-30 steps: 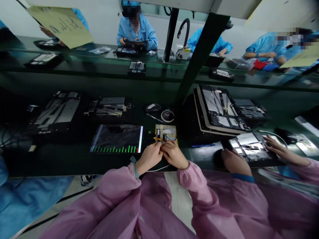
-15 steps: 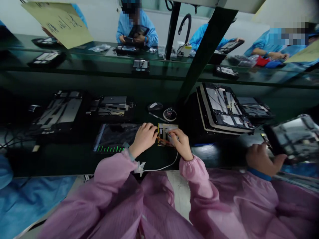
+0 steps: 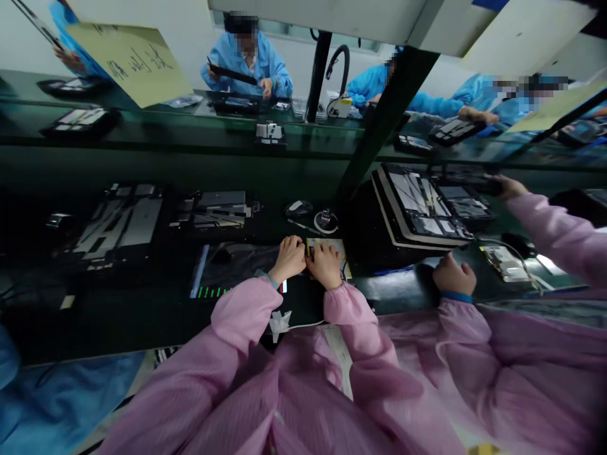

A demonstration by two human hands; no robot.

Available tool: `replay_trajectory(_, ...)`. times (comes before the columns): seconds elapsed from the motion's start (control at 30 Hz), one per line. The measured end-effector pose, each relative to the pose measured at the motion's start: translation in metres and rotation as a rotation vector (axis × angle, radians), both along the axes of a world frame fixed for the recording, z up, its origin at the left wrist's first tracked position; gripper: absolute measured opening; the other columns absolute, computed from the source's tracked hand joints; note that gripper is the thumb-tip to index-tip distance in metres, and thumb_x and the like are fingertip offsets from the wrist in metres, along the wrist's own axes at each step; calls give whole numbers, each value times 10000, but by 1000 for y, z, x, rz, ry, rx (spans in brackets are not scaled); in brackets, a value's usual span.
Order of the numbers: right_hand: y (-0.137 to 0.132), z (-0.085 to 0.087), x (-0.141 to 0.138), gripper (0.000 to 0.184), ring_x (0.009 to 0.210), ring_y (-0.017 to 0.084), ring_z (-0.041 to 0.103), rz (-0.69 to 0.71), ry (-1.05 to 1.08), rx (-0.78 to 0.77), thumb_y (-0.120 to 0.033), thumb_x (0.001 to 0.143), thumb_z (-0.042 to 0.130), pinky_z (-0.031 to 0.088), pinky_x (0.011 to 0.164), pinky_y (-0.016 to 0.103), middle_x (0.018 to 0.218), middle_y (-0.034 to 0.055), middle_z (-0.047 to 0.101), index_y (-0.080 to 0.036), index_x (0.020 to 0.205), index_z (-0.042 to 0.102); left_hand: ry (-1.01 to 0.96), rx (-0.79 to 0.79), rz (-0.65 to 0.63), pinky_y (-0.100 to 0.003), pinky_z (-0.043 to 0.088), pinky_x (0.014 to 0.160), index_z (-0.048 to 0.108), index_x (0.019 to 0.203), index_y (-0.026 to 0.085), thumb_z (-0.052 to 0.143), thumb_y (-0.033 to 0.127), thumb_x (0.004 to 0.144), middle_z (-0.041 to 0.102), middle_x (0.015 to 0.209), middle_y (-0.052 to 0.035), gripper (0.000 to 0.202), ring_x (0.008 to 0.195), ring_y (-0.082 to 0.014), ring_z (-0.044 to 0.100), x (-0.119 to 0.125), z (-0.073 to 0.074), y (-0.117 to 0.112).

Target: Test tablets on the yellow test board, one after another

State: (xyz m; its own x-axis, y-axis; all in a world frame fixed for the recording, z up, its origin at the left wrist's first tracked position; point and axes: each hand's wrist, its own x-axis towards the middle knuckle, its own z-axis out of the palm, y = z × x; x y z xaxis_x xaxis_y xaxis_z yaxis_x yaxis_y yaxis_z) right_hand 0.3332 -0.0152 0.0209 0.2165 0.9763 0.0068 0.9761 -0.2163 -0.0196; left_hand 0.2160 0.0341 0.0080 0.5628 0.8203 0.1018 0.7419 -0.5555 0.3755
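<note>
A small board with yellow tape (image 3: 337, 246) lies on the dark green bench, right of a tablet (image 3: 227, 268) whose screen shows green bars. My left hand (image 3: 289, 258) sits with bent fingers at the board's left edge, partly over the tablet's right end. My right hand (image 3: 326, 265) rests knuckles up on the board, touching the left hand, and hides most of the board. Both hands are closed on it; what lies under the fingers is hidden. A white cable (image 3: 303, 325) runs out from under my wrists.
A co-worker in pink sleeves on my right has a fist (image 3: 454, 275) on the bench and another hand (image 3: 507, 186) on a device over a stack of opened tablets (image 3: 422, 212). Behind the board lie a mouse (image 3: 298, 207) and a tape roll (image 3: 325, 220). Opened tablet backs (image 3: 118, 221) lie at left. A black post (image 3: 384, 120) slants up.
My hands moved away from me, from the near edge onto the board, and came together. The co-worker picked up a device and carried it to the far stack.
</note>
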Motion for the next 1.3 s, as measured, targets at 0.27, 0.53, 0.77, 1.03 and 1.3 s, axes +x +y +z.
replay_trajectory(0.27,8,7,2,290,1109,305,516,89,10,-52,-315,875,507,407,864,398,1200,148,586,-168,1101,615,-57,-15,-3,-410,385,1039,654,972,102,535,92,772,576,1131,-153,234,1086,-266,542,0,1,7)
replay_trajectory(0.53,-12,38,12,213,1047,222,568,211,140,96,-212,928,414,419,874,303,1057,102,645,-164,1013,604,-265,126,143,-428,372,1077,583,1111,151,504,398,924,562,1241,-152,319,1257,-276,466,-66,28,-9)
replay_trajectory(0.77,-45,22,-50,277,806,190,652,200,377,113,-220,912,481,461,712,270,954,78,688,-154,1168,565,-212,47,663,-472,443,998,602,1126,125,482,399,885,651,1155,-167,384,1106,-319,601,-226,-4,-49)
replay_trajectory(1.03,-36,5,-73,408,927,237,626,96,513,238,-211,851,553,495,789,341,1050,122,636,-136,1251,523,-574,-91,656,-456,436,1029,571,1265,213,557,243,807,627,1240,-109,459,1163,-285,588,-238,1,-67)
replay_trajectory(1.3,-41,59,-45,141,721,153,523,354,744,461,-192,844,550,460,670,279,887,32,561,-190,970,612,-1205,-186,559,-397,449,1024,669,1044,219,693,307,746,644,1105,-46,312,1109,-235,607,-248,40,-59)
